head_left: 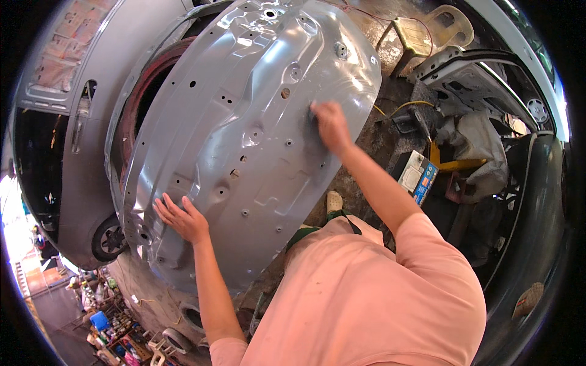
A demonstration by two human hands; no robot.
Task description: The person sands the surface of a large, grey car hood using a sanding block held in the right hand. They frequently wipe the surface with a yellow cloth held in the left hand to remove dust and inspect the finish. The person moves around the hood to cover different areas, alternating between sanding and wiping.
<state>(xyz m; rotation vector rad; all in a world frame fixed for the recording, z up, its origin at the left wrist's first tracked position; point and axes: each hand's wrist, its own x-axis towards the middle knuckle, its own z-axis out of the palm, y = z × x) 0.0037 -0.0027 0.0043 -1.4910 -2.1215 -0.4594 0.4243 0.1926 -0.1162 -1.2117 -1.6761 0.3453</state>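
Observation:
A large grey sheet-metal car body panel (268, 177), stamped with ridges and dotted with holes, lies in front of me. My left hand (183, 219) rests on its lower left part, fingers spread, with nothing in it. Farther up, toward the panel's right side, my right hand (332, 128) is closed and lowered to the metal. A small dark pad (313, 113) shows at its fingertips, mostly hidden by them. Around that hand the surface looks duller and darker than the shiny ridges beyond.
Left of the panel stands a grey car body (91, 140) with a wheel (110, 239). A plastic chair (421, 36) is at the back right. Nearer are a blue and white box (416, 177) and a loose car door (473, 82). Cluttered bottles and tools (116, 329) fill the lower left.

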